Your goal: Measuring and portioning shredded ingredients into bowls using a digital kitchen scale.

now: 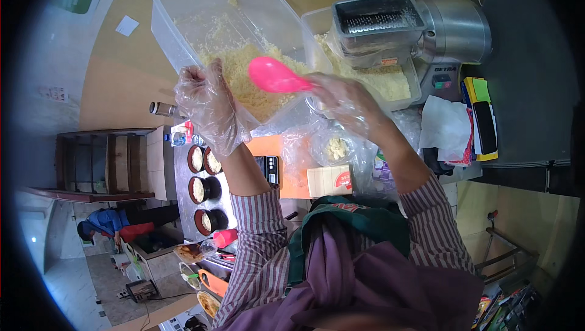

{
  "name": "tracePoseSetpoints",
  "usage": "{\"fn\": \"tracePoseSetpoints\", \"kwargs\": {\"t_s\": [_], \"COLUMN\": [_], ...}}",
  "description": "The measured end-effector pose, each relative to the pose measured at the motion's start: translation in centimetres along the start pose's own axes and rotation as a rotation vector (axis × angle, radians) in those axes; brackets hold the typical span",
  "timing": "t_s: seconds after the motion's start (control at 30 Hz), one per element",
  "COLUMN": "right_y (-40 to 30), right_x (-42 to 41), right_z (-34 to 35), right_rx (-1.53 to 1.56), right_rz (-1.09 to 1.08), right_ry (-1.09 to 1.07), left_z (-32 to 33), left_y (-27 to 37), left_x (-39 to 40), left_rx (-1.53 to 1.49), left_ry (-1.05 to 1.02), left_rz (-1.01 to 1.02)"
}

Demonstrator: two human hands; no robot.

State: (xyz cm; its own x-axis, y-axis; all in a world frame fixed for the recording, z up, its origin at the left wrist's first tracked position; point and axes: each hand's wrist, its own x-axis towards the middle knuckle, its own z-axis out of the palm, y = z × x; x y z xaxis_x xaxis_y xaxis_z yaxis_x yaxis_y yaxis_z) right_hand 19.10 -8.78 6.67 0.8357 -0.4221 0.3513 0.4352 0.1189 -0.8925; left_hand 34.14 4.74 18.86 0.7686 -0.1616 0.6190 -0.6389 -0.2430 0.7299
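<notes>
My left hand (208,104), in a clear plastic glove, is curled at the near left corner of a large translucent plastic tub (167,34); whether it grips the rim cannot be made out. A heap of pale yellow grated cheese (251,66) lies in the tub's near end. My right hand (347,102), also gloved and slightly blurred, holds a bright pink plastic spoon (276,75) over the heap. Close beyond this hand, a second clear tub (416,86) with grated cheese stands under a metal electric grater (379,29).
Several dark bowls (199,190) with pale contents stand at left on the metal table. Below the tubs are a black digital scale (272,169), a wrapped block (329,181) and a clear bowl (327,141) of pale pieces. A phone (484,127) lies right. Another person (107,221) bends over a counter far left.
</notes>
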Motion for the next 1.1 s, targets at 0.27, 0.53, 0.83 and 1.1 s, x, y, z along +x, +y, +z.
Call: {"fn": "tracePoseSetpoints", "kwargs": {"t_s": [0.27,0.53,0.83,1.1], "right_y": [1.9,0.1,0.6,-0.7], "right_x": [3.1,1.8,2.8,5.8], "right_z": [-2.7,0.6,-2.1,1.1], "right_rx": [-1.287,-0.964,-1.358,-1.085], "right_rz": [0.259,-0.046,0.247,0.262], "right_ry": [0.003,-0.067,0.119,-0.097], "left_z": [0.6,0.4,0.9,1.7], "left_y": [0.6,1.3,2.3,3.0], "left_x": [-0.8,-0.9,-1.5,-1.9], "left_rx": [0.153,0.204,0.262,0.329], "left_ry": [-0.03,-0.038,-0.064,-0.067], "left_rz": [0.116,0.079,0.118,0.14]}}
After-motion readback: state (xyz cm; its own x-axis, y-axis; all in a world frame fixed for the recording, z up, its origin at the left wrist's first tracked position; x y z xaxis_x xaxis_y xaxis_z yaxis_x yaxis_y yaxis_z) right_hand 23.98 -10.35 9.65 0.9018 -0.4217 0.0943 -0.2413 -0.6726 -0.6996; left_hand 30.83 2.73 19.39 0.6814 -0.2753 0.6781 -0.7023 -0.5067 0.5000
